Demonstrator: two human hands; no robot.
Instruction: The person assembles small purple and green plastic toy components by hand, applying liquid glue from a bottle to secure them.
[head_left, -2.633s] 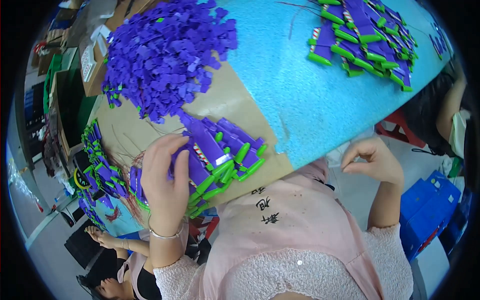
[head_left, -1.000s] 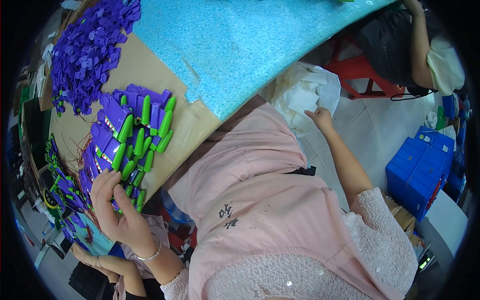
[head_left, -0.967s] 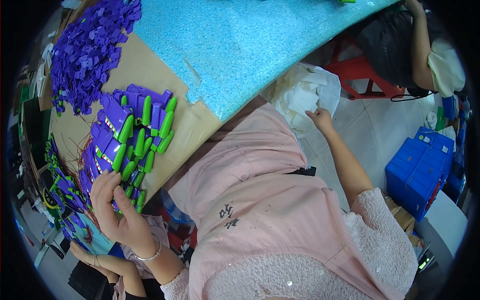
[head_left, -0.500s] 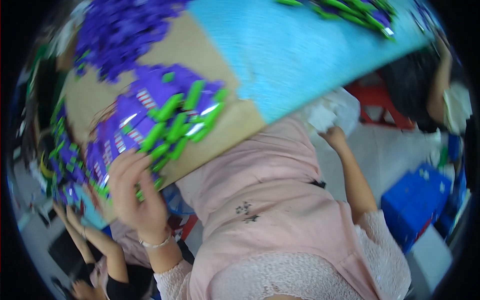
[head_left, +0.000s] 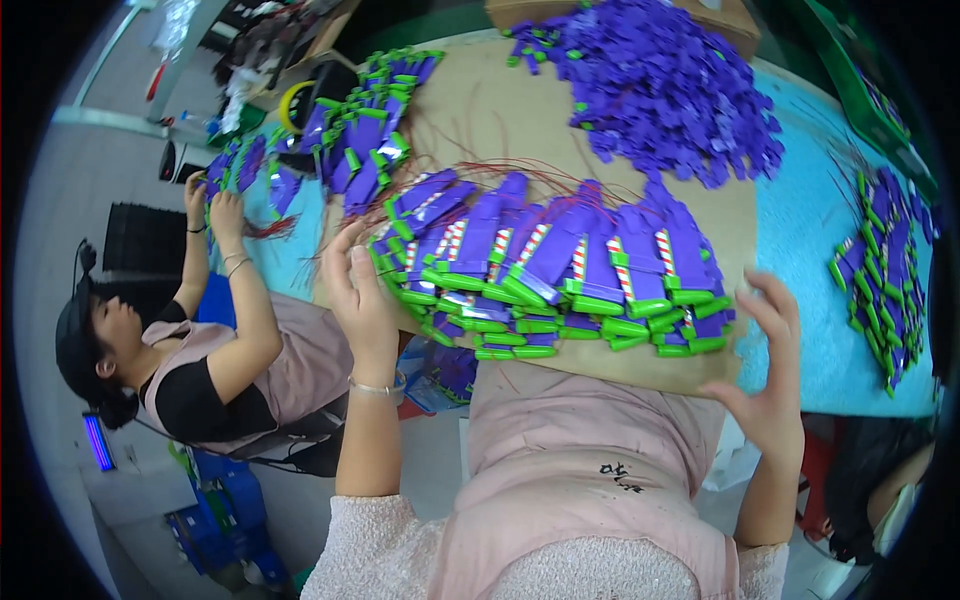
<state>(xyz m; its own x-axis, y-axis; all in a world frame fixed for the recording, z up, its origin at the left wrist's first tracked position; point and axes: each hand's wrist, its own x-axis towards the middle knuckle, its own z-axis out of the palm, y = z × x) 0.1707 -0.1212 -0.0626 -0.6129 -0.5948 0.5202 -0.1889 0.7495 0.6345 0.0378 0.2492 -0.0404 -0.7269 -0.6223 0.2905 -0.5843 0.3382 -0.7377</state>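
In front of me, along the near edge of the board, lies a fanned pile of flat purple pieces (head_left: 555,255) with green ends. Several carry red-and-white striped strips, and thin red wires (head_left: 510,170) trail from their far side. My left hand (head_left: 360,295) is at the pile's left end, fingers stretched upward and close against the outermost pieces; whether it touches them is hard to tell. Off the right end stands my right hand (head_left: 765,350), thumb and fingers spread wide around empty space, its thumb by the board's near edge.
Beyond the pile is a heap of small purple pieces (head_left: 665,90). More purple-and-green pieces lie at the far left (head_left: 365,130) and on the blue surface (head_left: 800,240) at right. A co-worker (head_left: 220,340) works at the left, near a yellow tape roll (head_left: 292,105).
My view has swung, bringing the pile to the middle. My right hand has come up from beside a white bag to the pile's right end. My left hand stays at the pile's left side.
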